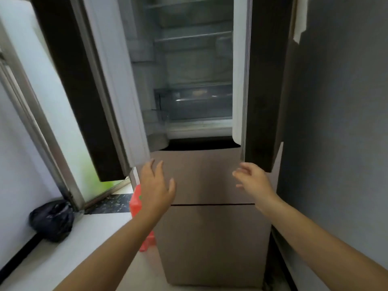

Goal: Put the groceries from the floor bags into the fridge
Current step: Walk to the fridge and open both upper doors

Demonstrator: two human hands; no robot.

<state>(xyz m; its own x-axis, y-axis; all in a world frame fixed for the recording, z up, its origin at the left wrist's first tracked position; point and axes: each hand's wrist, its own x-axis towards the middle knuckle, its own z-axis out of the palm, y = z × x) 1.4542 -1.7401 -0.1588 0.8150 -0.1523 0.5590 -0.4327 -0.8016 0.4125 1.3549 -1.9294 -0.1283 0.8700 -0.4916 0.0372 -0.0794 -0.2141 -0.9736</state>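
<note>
The fridge (210, 181) stands straight ahead with both upper doors swung open, the left door (84, 91) and the right door (264, 85). Glass shelves and a clear drawer (195, 101) show inside, blurred. My left hand (156, 185) hovers just below the left door's lower corner, fingers spread and holding nothing. Near the bottom edge of the right door, my right hand (253, 179) has loosely bent fingers and is empty. A red plastic bag (136, 204) sits on the floor beside the fridge, partly hidden behind my left forearm.
A black plastic bag (52, 220) lies on the floor at the left, by a sliding glass door (42, 101). A grey wall (340, 122) closes in the right side. The two lower fridge drawers are closed.
</note>
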